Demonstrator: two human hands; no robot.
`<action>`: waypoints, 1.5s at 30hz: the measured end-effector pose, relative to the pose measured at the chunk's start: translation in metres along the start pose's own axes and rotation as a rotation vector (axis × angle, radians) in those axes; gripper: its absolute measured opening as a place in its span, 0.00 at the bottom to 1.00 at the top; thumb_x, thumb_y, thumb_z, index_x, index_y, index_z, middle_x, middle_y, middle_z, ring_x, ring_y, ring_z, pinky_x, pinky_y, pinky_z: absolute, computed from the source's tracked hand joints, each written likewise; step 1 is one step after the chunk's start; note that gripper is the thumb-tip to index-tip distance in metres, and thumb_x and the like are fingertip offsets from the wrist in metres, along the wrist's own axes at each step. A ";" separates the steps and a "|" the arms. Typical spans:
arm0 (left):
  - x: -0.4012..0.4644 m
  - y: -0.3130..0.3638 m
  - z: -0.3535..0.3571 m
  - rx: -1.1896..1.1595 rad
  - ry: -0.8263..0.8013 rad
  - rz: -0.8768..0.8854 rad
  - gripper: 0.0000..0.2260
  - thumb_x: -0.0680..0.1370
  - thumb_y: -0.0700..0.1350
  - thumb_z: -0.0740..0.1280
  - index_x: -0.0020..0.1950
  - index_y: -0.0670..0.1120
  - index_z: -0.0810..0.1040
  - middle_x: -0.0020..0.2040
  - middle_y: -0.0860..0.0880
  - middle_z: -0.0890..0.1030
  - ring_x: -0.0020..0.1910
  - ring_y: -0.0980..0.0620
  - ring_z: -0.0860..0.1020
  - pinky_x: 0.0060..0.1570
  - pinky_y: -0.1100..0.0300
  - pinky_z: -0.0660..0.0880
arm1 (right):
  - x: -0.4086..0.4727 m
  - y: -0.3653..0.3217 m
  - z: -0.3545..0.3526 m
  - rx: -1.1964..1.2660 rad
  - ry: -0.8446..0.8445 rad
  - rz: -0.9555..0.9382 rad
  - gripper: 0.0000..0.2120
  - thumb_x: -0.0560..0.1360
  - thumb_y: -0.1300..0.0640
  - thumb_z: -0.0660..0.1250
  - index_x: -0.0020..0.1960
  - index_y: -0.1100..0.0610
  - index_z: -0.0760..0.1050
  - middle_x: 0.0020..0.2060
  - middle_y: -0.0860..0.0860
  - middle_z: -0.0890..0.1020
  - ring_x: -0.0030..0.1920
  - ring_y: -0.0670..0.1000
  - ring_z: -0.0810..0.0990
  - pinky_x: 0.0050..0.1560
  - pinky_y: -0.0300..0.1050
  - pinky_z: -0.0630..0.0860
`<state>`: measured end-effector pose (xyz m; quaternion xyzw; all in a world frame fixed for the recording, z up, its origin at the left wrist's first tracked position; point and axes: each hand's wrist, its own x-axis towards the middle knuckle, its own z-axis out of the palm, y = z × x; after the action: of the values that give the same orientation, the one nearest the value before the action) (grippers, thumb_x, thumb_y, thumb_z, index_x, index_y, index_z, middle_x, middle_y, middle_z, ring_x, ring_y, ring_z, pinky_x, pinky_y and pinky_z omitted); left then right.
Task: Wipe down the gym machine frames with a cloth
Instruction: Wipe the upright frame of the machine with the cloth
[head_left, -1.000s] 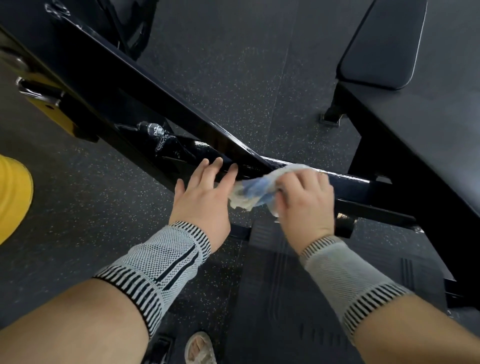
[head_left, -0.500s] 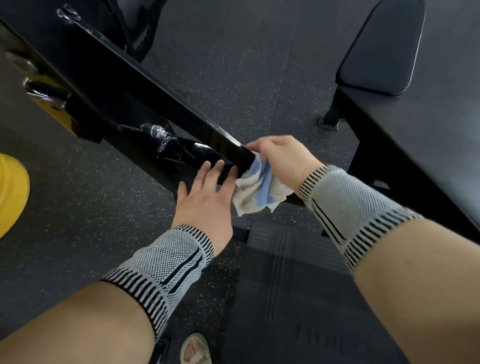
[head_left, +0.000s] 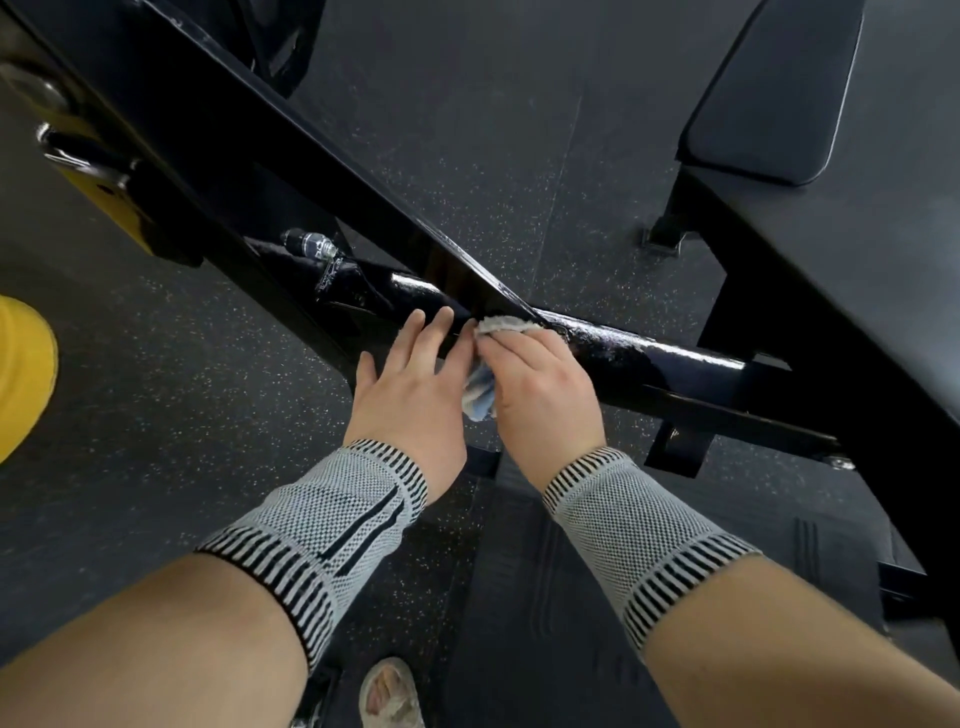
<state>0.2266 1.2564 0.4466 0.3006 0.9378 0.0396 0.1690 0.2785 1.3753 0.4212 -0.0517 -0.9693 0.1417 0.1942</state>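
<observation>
Left hand (head_left: 410, 395) flat, fingers straight, resting on black frame (head_left: 649, 358). Right hand (head_left: 540, 384) just beside it, grip clenched round cloth (head_left: 480, 395), pressing it to frame.

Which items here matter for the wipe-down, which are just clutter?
In the job:
cloth, gripped by right hand
black frame bar
left hand, resting on the frame

Lying about:
yellow object
bench pad
floor mat
</observation>
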 end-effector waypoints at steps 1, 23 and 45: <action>0.000 0.000 0.000 -0.005 0.004 0.008 0.41 0.76 0.43 0.65 0.78 0.54 0.38 0.78 0.54 0.38 0.77 0.51 0.35 0.74 0.42 0.46 | -0.006 0.004 -0.003 -0.020 -0.001 0.018 0.17 0.65 0.66 0.69 0.54 0.64 0.81 0.48 0.55 0.84 0.49 0.56 0.81 0.58 0.43 0.72; -0.093 -0.021 0.142 -0.547 -0.006 -0.196 0.25 0.80 0.46 0.60 0.75 0.61 0.60 0.55 0.58 0.74 0.52 0.56 0.75 0.56 0.58 0.74 | -0.111 -0.032 0.072 1.080 -0.367 1.149 0.04 0.70 0.62 0.69 0.41 0.56 0.82 0.39 0.55 0.84 0.45 0.54 0.83 0.49 0.50 0.80; 0.059 -0.176 0.354 0.232 -0.112 -0.128 0.29 0.79 0.53 0.58 0.77 0.45 0.56 0.77 0.49 0.56 0.76 0.49 0.52 0.72 0.48 0.58 | -0.145 0.020 0.335 1.253 -0.349 1.409 0.09 0.76 0.61 0.67 0.57 0.58 0.78 0.46 0.56 0.85 0.46 0.55 0.85 0.54 0.56 0.80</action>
<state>0.2056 1.1373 0.0659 0.2596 0.9424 -0.0968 0.1874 0.2818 1.2865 0.0664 -0.4876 -0.4789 0.7243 -0.0906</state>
